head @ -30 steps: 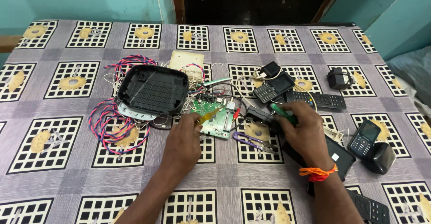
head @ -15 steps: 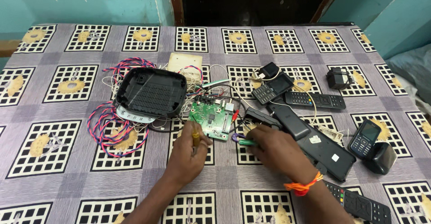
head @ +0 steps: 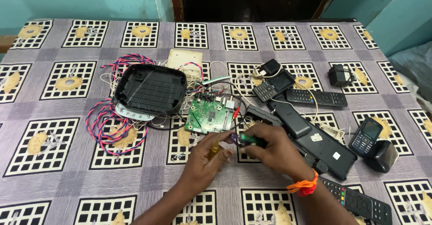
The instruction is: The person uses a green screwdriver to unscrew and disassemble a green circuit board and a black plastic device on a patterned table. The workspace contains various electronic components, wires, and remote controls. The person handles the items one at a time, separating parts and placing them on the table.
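A small green-handled tool (head: 253, 140), apparently a screwdriver, is lying pinched in the fingers of the right hand (head: 275, 152), which is closing around it just in front of the green circuit board (head: 209, 115). The left hand (head: 208, 158) is gripping a yellow-handled screwdriver (head: 215, 146), and a small purple part (head: 233, 138) is sitting between the two hands; which hand is carrying it cannot be told.

The board is resting bare on the patterned tablecloth (head: 63, 189), just beside the open black casing (head: 150, 90), with red and white wires (head: 112, 126) trailing to the left. A long black device (head: 315, 139), remote controls (head: 317, 98) and keypad phones (head: 370, 134) are lying to the right, apart from the work.

Judgement: the tools are being sorted or fitted together near the board. Working well here is calling for a firm, steady grip, tips pointing away from the exposed board, and loose wires staying out of the way.
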